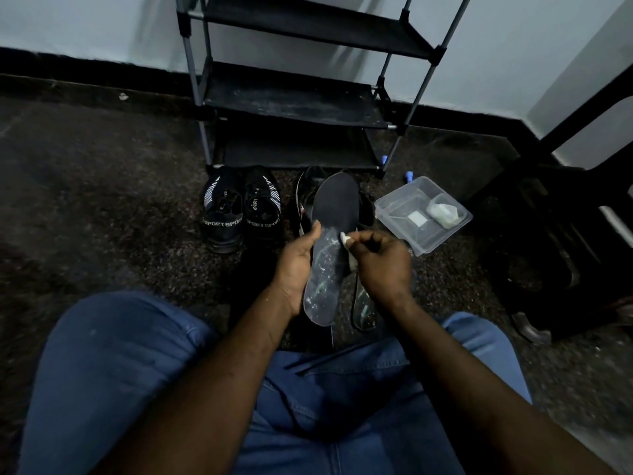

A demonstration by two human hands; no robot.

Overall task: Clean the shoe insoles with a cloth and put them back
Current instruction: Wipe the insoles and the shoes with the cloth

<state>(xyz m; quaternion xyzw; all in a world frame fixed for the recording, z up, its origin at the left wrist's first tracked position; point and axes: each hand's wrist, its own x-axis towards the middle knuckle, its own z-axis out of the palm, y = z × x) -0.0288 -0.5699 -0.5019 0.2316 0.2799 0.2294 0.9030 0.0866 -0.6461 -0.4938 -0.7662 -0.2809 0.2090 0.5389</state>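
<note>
Wiping step: left hand [297, 265] grips insole [329, 248]; right hand [383, 265] pinches cloth [346, 240]; next, wipe toward the toe.

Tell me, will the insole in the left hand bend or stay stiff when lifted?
The insole looks thin, so it is probably light and a little flexible. It stands straight beyond the left hand gripping its edge, so likely not floppy. Its shiny streaks may be damp, perhaps slippery.
</note>
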